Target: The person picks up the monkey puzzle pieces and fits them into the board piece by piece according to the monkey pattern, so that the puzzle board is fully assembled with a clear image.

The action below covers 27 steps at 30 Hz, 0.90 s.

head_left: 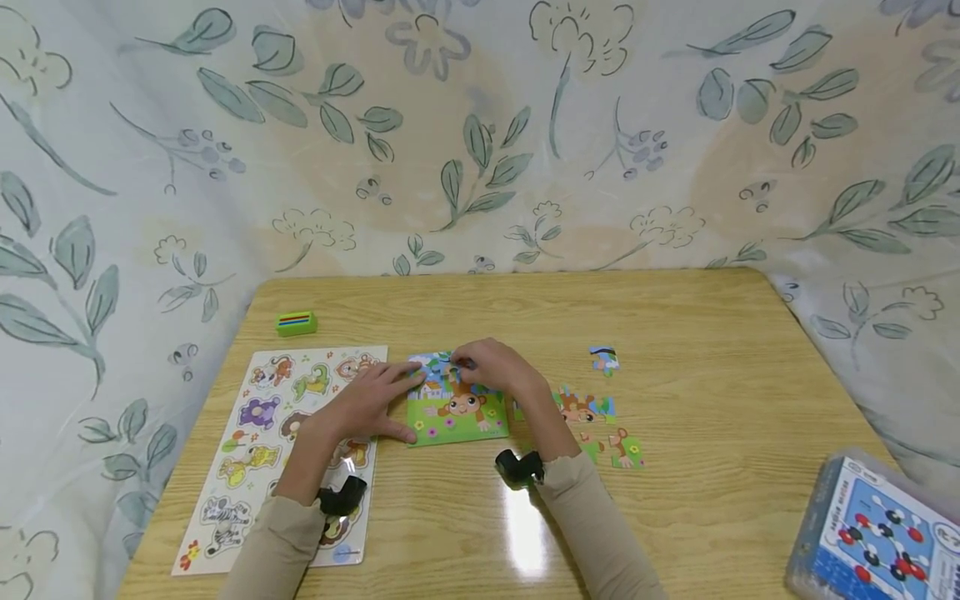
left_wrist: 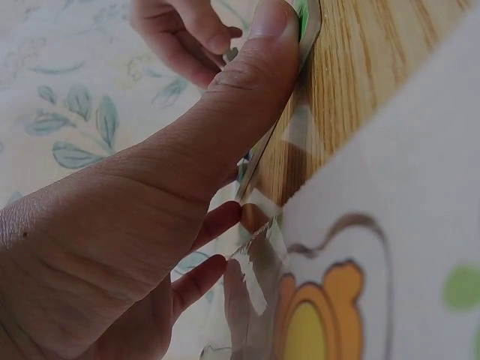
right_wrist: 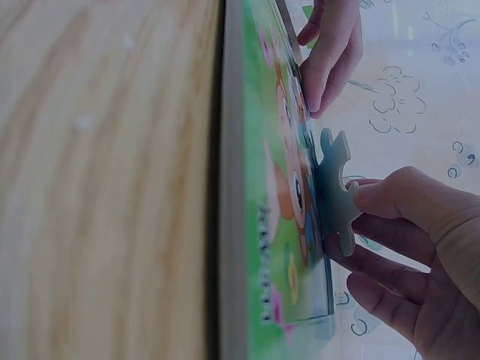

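Observation:
A monkey picture board (head_left: 450,429) lies at the middle of the table. My left hand (head_left: 363,404) rests along its left side, thumb at the lower left corner and fingers spread at the upper left; the thumb lies on the board's edge in the left wrist view, the hand (left_wrist: 150,180) filling much of it. My right hand (head_left: 495,367) is over the board's upper part. In the right wrist view that hand (right_wrist: 420,247) pinches a puzzle piece (right_wrist: 336,191), tilted up from the picture surface (right_wrist: 259,150). The fingers hide part of the picture.
An animal board (head_left: 281,433) lies on the left, partly under my left arm. Behind it is a small green block (head_left: 296,323). Loose puzzle pieces (head_left: 626,448) lie right of the monkey board, with another piece (head_left: 603,358) farther back. A plastic case (head_left: 877,533) stands at the front right.

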{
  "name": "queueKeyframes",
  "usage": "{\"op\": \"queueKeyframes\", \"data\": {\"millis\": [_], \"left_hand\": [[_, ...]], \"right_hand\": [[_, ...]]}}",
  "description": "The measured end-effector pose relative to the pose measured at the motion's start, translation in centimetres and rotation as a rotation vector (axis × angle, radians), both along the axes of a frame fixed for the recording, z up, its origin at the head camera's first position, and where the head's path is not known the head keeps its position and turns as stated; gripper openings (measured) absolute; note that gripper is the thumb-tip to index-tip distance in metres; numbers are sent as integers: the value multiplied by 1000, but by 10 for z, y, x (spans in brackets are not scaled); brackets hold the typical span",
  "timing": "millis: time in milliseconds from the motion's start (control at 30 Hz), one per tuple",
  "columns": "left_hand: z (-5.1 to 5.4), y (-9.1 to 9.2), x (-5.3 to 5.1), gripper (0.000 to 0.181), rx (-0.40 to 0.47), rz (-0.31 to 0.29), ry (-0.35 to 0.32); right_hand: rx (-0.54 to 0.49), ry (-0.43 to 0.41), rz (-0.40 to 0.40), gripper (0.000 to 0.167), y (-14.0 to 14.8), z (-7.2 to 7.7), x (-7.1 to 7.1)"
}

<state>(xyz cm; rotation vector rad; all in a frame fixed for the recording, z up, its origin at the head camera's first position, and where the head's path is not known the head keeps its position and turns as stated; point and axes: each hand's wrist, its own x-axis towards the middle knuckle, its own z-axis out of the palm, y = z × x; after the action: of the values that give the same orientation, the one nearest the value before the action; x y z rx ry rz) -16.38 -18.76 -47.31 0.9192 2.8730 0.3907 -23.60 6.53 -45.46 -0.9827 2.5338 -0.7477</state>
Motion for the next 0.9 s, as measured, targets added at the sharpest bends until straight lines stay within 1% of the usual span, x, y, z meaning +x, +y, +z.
{"op": "queueKeyframes", "data": {"millis": [133,333,533,733,900], "left_hand": [[2,-1,-1,96,-3,-5,4],[3,-2,-3,94,13,-8,-15],[2,-3,-7,94,9,-17,9],[1,-1,-8,94,27,-12,-15],[0,-4,-8,94,10,4,-35]], "right_hand": [[0,5,0,27,-1,1,-1],[-1,-5,-7,27,-2,1,-3],[8,-17,-15,28,-2,2,-4],[5,-14,-15,26,-1,3,-5],[-13,-10,13,23,-3,2,-5]]}}
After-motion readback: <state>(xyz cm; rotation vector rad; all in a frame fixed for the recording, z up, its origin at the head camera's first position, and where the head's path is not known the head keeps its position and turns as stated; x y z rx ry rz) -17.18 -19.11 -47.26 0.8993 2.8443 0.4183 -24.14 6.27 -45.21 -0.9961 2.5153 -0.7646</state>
